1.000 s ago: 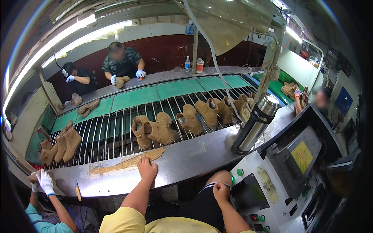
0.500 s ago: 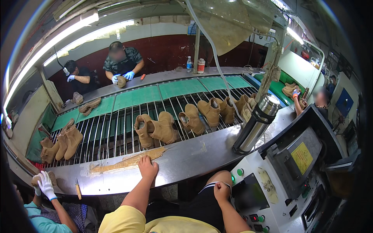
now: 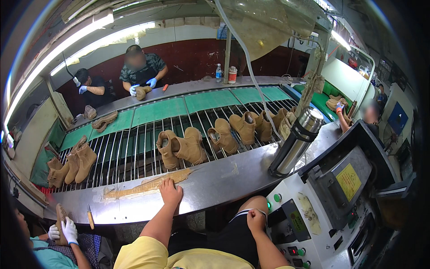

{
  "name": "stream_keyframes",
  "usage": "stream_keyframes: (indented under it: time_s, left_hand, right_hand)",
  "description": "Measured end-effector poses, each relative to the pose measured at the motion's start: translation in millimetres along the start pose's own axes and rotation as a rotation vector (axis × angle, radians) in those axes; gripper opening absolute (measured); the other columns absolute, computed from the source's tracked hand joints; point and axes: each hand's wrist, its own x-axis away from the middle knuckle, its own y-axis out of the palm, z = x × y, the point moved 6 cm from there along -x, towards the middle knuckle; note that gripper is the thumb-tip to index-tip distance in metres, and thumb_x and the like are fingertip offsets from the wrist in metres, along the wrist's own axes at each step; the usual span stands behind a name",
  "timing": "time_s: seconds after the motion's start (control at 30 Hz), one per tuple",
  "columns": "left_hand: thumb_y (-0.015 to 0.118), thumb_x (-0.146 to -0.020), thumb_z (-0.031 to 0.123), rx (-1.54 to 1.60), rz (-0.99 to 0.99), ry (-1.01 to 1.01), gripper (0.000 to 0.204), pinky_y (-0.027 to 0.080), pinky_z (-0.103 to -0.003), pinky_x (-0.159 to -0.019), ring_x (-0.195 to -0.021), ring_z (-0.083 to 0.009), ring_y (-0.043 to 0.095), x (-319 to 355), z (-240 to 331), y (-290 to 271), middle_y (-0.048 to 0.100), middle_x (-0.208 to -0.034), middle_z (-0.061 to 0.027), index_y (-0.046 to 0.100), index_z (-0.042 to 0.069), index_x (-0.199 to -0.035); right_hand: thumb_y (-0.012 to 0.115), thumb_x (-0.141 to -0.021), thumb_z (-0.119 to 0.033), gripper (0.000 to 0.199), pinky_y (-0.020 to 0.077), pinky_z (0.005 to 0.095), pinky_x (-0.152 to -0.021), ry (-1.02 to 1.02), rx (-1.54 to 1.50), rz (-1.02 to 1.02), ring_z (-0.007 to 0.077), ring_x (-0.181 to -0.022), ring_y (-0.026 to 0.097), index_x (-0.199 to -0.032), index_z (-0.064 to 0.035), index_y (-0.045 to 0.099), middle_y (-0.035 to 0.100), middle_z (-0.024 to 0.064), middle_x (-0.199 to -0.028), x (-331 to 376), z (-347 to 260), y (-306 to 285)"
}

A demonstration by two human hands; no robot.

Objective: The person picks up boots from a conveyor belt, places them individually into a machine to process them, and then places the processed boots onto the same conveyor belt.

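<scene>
Bright, even light from fluorescent tubes at 10–11 o'clock; another tube glares at 2. Sheen on steel ledge. Heavy fisheye bending, dark vignette at rim. Centre sharp, edges soft; faces blurred.

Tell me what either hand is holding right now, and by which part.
Nothing is held. The left hand lies flat on the steel ledge beside the conveyor; the right hand is a closed fist resting on the knee.

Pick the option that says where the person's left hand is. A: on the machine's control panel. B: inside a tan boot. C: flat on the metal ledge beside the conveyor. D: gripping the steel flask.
C: the left hand lies palm down on the metal ledge, short of the nearest tan boots and apart from the steel flask.
</scene>
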Motion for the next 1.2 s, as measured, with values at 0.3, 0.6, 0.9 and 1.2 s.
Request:
stream_keyframes:
  time_s: [0.3,0.6,0.9,1.2]
  left_hand:
    - [0.061,-0.072,0.02,-0.012,-0.011,-0.009,0.041,0.032,-0.047,-0.101,-0.117,-0.0363,0.045,1,-1,1,0.056,-0.121,-0.0183,0.058,-0.003,-0.105]
    - [0.061,-0.072,0.02,-0.013,-0.004,-0.009,0.04,0.032,-0.047,-0.101,-0.117,-0.0363,0.045,1,-3,-2,0.056,-0.122,-0.0183,0.058,-0.003,-0.104]
    - [0.061,-0.071,0.02,0.003,0.004,-0.005,0.04,0.033,-0.047,-0.1,-0.116,-0.0366,0.046,2,-8,-4,0.056,-0.122,-0.0181,0.058,-0.002,-0.104]
    - [0.062,-0.071,0.02,0.014,-0.007,-0.023,0.04,0.033,-0.046,-0.101,-0.116,-0.0359,0.046,2,-6,-6,0.056,-0.121,-0.0178,0.059,-0.001,-0.105]
  right_hand:
    - [0.064,-0.075,-0.008,0.004,0.0493,0.0342,-0.059,-0.004,-0.017,-0.003,0.0249,-0.061,0.063,-0.075,-0.0047,0.065,0.064,0.0114,-0.067,1,0,-1]
    - [0.064,-0.075,-0.008,0.003,0.0486,0.0339,-0.058,-0.033,-0.013,-0.004,0.0247,-0.06,0.062,-0.075,-0.0043,0.064,0.063,0.0116,-0.065,1,-6,-1]
    - [0.065,-0.075,-0.008,0.003,0.0478,0.0338,-0.056,-0.029,-0.028,0.028,0.025,-0.059,0.061,-0.074,-0.0049,0.065,0.063,0.0109,-0.064,6,-4,1]
    - [0.065,-0.074,-0.012,0.004,0.0495,0.0361,-0.059,-0.002,-0.021,0.002,0.0259,-0.061,0.063,-0.073,-0.0085,0.065,0.065,0.0094,-0.067,6,-6,-1]
